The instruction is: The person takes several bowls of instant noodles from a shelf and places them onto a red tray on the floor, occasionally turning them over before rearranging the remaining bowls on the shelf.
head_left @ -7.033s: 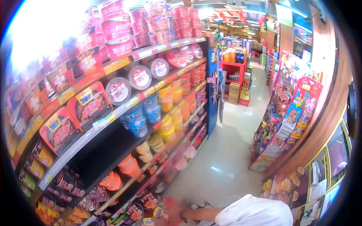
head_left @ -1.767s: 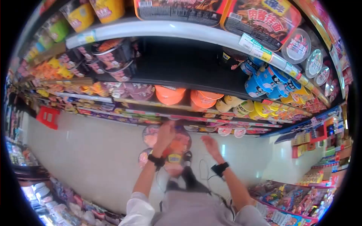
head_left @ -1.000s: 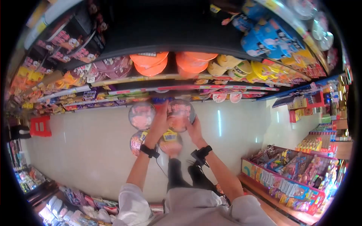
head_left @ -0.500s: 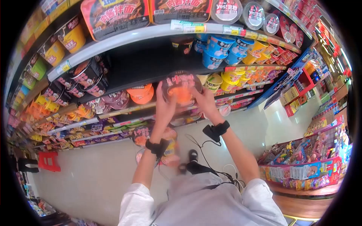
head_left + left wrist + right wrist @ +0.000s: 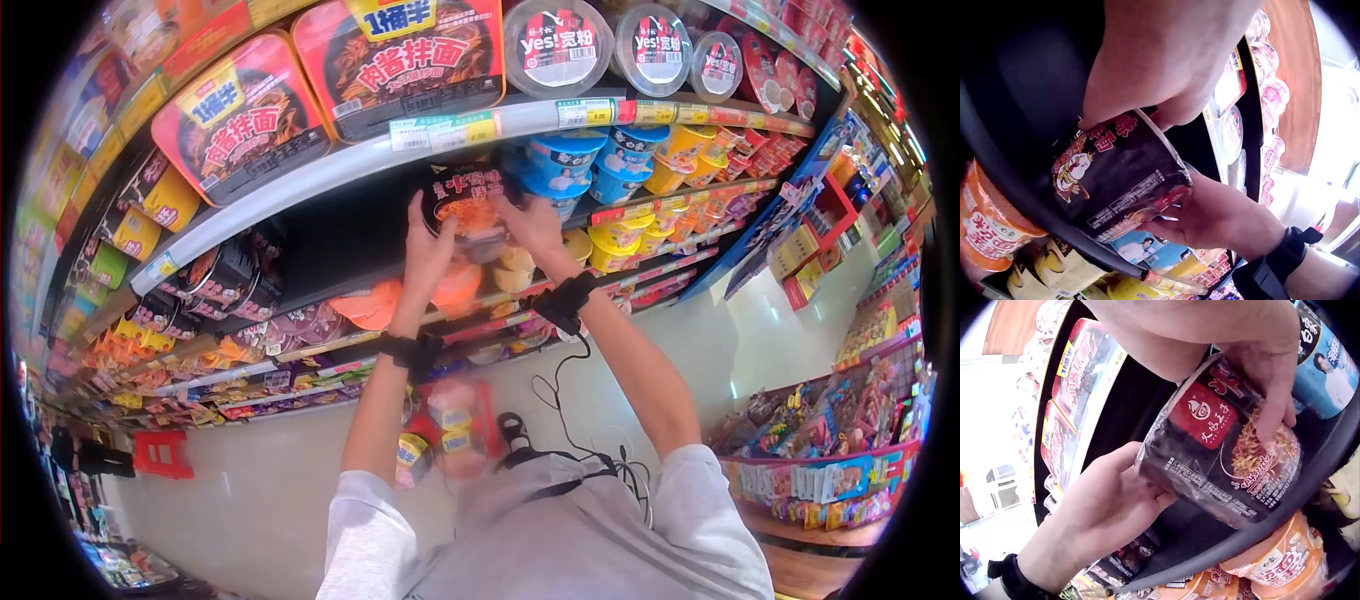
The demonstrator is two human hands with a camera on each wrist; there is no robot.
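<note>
A black instant noodle bowl in clear wrap is held between both hands at the front of a black shelf. My left hand grips its left side, thumb toward the front. On the other side my right hand grips it, fingers curled round the wall. The right wrist view shows a red label and a noodle picture on the bowl. Blue noodle cups stand on the same shelf just right of it. Orange cups sit on the shelf below.
A white shelf edge with price tags and boxed noodles runs above the hands. More black bowls stand at the shelf's left. Several bowls sit on the floor by the feet. Cables hang near the right leg.
Both hands reached down to bowls near the floor, took hold of a black noodle bowl, and raised it to the shelf. It is now farther in, beside the blue cups.
</note>
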